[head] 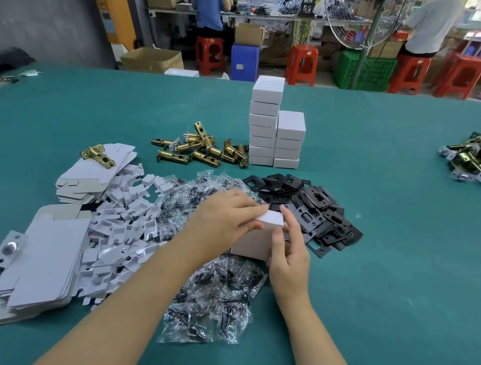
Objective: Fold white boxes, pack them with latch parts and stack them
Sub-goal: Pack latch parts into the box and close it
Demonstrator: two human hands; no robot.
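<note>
Now both hands hold the white box (261,235) between them: left hand (225,218) pinches its top, right hand (288,252) grips its side.

both forearms reach forward; left hand (225,218) and right hand (288,252) meet, fingers apparently curled in a pinch.

**Colours on the packing table**

The box (253,242) between the fingers is plain white. Beyond the fingertips lie matte black plates (314,214) and brass-gold latches (201,149); beneath them, clear bags (212,301) of dark parts. The tablecloth (400,252) is teal.
</note>
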